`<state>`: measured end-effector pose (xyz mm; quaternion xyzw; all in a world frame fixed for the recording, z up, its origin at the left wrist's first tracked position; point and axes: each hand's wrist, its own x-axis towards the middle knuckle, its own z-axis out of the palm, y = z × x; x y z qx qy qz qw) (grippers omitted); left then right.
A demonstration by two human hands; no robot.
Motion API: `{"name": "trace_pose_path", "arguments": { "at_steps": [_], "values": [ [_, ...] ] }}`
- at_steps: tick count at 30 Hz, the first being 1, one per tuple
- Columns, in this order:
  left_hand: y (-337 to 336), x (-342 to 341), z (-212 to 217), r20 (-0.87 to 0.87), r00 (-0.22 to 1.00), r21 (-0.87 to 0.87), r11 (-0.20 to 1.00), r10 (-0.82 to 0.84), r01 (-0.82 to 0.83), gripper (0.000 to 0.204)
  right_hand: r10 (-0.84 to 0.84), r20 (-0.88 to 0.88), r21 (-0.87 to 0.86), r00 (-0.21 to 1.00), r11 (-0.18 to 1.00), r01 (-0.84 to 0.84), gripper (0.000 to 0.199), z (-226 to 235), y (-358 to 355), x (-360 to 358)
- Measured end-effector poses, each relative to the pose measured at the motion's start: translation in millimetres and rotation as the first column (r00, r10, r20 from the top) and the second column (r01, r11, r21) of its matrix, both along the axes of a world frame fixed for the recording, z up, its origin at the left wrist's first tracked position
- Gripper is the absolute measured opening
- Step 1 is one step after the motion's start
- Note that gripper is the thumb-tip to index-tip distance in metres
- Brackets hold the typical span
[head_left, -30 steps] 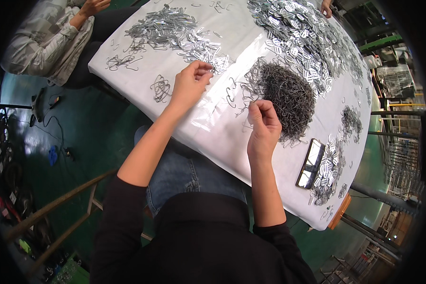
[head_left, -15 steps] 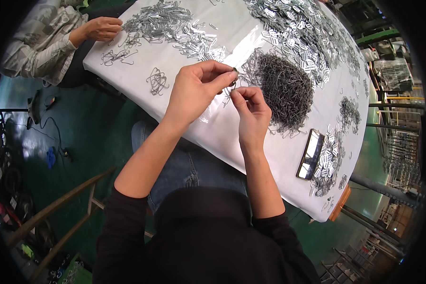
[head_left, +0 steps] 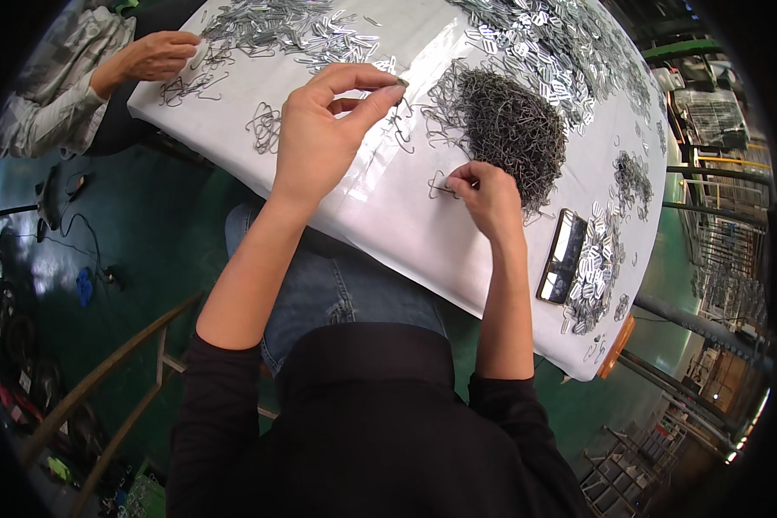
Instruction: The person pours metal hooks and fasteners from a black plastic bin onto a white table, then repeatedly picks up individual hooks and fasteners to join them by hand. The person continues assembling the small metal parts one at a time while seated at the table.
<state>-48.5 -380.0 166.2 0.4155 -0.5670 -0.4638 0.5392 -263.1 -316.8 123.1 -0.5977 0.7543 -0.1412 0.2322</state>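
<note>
Head view: white-covered tabletop (head_left: pixel 388 216) over green floor. Left hand (head_left: pixel 324 129) raised, fingers pinched on a small wire clip (head_left: pixel 403 82). Right hand (head_left: pixel 483 194) lower, fingers closed on a bent wire hook (head_left: pixel 440 186) lying flat, long axis leftward. Dark wire heap (head_left: pixel 501 121) just beyond right hand, nearer it than the left.

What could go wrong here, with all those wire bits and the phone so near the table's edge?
The phone lies by the table edge; a bump from the right hand could knock it off. The wire pile is tangled, so pulling one piece may drag others. The left hand pinches only a small piece, which could slip.
</note>
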Motion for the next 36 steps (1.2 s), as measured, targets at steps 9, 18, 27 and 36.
{"name": "trace_pose_path", "arguments": {
  "at_steps": [9,18,27,36],
  "values": [
    [0.9,6.6,-1.9,0.009,0.999,0.044,0.998,0.033,-0.033,0.014,0.020,0.012,-0.030,1.000,0.999,-0.019,0.025,-29.2,-14.1,28.5],
    [13.1,3.9,1.0,0.031,0.999,0.085,0.996,-0.024,0.022,0.014,-0.117,0.915,0.097,0.386,0.993,0.071,0.016,24.6,-15.3,25.4],
    [18.8,-4.9,5.1,0.063,0.998,-0.051,0.999,-0.008,0.012,0.017,0.043,0.964,-0.113,0.262,0.959,0.260,0.013,69.2,-17.6,64.1],
    [17.4,-13.7,8.6,0.133,0.991,-0.149,0.989,0.031,-0.011,0.020,0.075,0.951,-0.173,0.299,0.933,0.317,0.012,69.4,-21.2,60.1]
  ]
}}
